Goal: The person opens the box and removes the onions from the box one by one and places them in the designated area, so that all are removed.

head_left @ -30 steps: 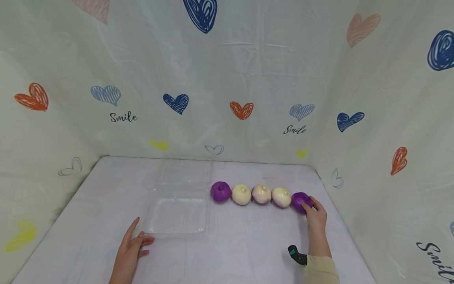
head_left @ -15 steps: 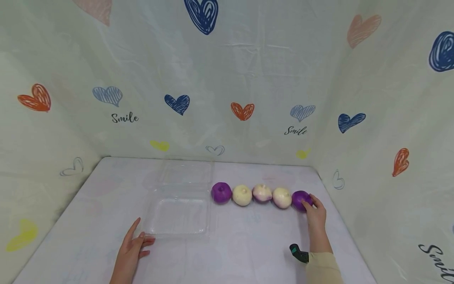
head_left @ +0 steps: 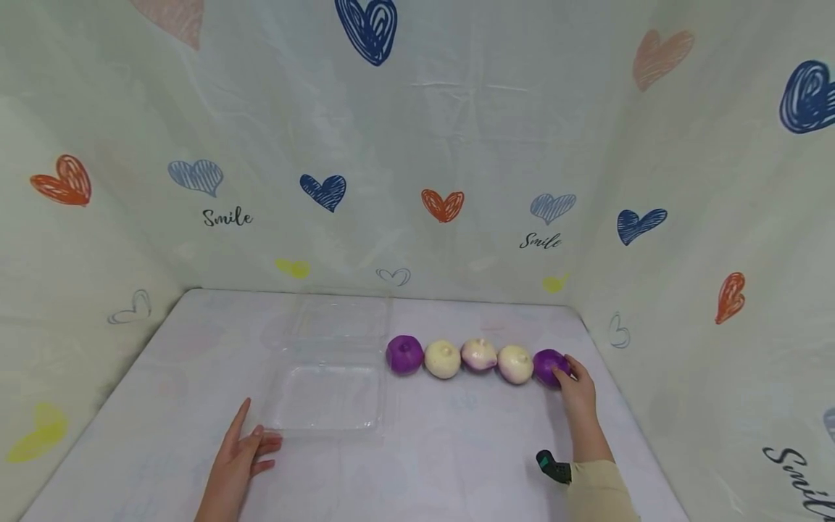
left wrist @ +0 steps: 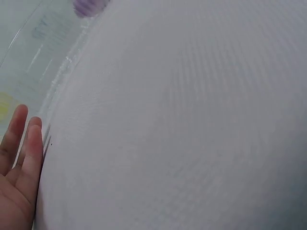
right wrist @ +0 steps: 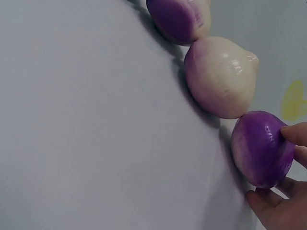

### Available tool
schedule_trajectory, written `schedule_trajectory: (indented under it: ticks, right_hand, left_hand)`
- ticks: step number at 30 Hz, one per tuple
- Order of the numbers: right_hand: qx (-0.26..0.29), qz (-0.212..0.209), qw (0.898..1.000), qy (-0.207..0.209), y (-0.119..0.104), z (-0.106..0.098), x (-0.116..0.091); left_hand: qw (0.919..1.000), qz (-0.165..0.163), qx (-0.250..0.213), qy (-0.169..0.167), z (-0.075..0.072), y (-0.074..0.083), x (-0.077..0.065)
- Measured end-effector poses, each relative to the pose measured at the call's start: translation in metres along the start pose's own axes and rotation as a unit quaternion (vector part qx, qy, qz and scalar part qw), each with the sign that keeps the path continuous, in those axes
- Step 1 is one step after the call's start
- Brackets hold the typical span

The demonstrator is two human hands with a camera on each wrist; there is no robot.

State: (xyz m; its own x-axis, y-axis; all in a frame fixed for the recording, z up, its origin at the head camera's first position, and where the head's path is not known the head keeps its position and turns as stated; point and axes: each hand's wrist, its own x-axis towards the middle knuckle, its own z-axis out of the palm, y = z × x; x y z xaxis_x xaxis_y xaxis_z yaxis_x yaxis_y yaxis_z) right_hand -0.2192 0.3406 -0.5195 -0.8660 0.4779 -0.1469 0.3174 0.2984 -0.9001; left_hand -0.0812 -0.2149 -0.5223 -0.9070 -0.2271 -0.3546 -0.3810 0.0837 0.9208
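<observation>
Several glossy turnips stand in a row on the white tabletop. At the right end is a purple turnip (head_left: pixel 551 368); my right hand (head_left: pixel 578 388) holds it between thumb and fingers from its right side. In the right wrist view, this turnip (right wrist: pixel 263 148) stands right beside a cream-and-purple turnip (right wrist: pixel 221 79). Another purple turnip (head_left: pixel 404 354) forms the left end, close to a clear plastic container (head_left: pixel 326 428) whose lid (head_left: pixel 342 319) lies opened back. My left hand (head_left: pixel 233 460), fingers spread, rests at the container's near left corner.
Between the end turnips sit a cream turnip (head_left: pixel 443 360), a middle one (head_left: pixel 479 355) with a purple underside, and another cream one (head_left: pixel 515 364). A heart-printed curtain (head_left: pixel 404 145) rises behind the table (head_left: pixel 417 478). A black device (head_left: pixel 553 466) sits at my right wrist.
The middle turnip has tipped slightly, showing more purple low on its front. Both hands stay almost where they were, and the head view has shifted a little.
</observation>
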Motion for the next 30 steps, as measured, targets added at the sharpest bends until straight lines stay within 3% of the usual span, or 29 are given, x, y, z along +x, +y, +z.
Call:
schedule_trajectory:
  ticks: [11, 24, 27, 30]
  right_hand:
    - [-0.019, -0.029, 0.999, -0.032, -0.003, 0.001, 0.002]
    - [-0.131, -0.083, 0.983, -0.095, -0.019, -0.014, 0.001]
    - [-0.152, -0.098, 0.977, -0.11, -0.025, -0.018, -0.003]
    - [-0.164, -0.118, 0.972, -0.117, -0.032, -0.021, -0.009]
  left_hand:
    - [0.999, 0.013, 0.039, -0.021, -0.016, 0.008, 0.003]
    - [0.9926, 0.017, 0.117, -0.03, -0.051, 0.021, 0.006]
    - [0.9878, 0.044, 0.145, -0.037, -0.061, 0.026, 0.008]
    - [0.9794, 0.098, 0.175, -0.028, -0.069, 0.033, 0.009]
